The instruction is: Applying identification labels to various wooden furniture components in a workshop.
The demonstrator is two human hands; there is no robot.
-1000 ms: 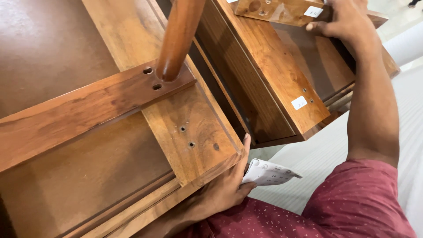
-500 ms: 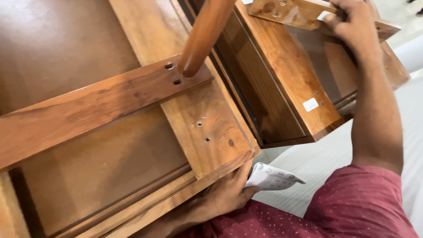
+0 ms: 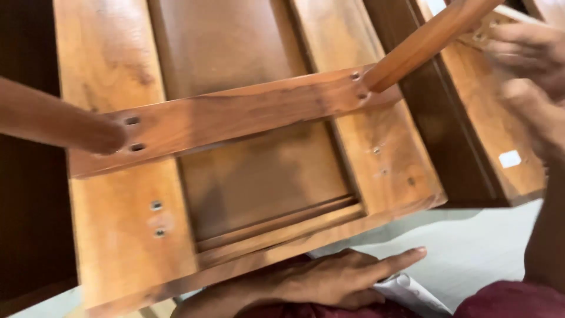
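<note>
The wooden table (image 3: 247,176), upside down, has swung across the view since a second ago, so a second leg (image 3: 59,123) now shows at nine o'clock, opposite the leg (image 3: 429,41) at one o'clock. The left hand (image 3: 329,280) lies flat and open under the table's near edge at six o'clock, over a white paper (image 3: 412,294). The right hand (image 3: 529,82), blurred at two o'clock, has shifted near the neighbouring wooden piece (image 3: 500,135); I cannot tell its grip.

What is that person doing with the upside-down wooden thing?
A person is handling a wooden furniture piece turned bottom-up, with round legs sticking out from a cross bar. The left hand rests under its near edge, beside some white paper. The right hand, blurred, is up by another wooden part at the top right.
</note>
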